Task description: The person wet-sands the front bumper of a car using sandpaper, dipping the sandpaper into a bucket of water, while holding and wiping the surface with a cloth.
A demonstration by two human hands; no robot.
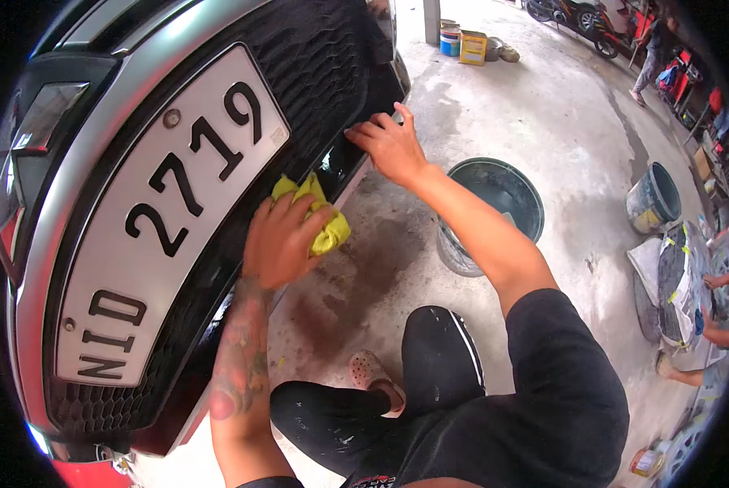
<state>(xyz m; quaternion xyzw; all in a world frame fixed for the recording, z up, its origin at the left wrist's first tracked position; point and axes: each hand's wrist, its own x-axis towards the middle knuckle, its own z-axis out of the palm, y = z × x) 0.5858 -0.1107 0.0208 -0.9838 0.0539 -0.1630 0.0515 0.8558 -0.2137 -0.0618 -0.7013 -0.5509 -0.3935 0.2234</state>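
My left hand point(287, 240) is closed round a crumpled yellow cloth point(329, 233), pressing it to the glossy black lower strip of the car's bumper point(332, 167), just below the licence plate point(169, 228). Farther along the same bumper, near its corner, is my right hand point(387, 145). Its fingers are bent against the black surface, and a small pale patch shows between them. What they hold, if anything, I cannot make out. The plate reads NID 2719 and sits over a black mesh grille point(316, 61).
A dark bucket of water point(499, 175) stands on the concrete floor by my right forearm. Another bucket point(655, 199) is farther right, near a person's arms point(716, 333). Paint cans point(472, 47) stand by a post. Motorcycles point(572, 15) and a standing person point(656, 53) are at the back.
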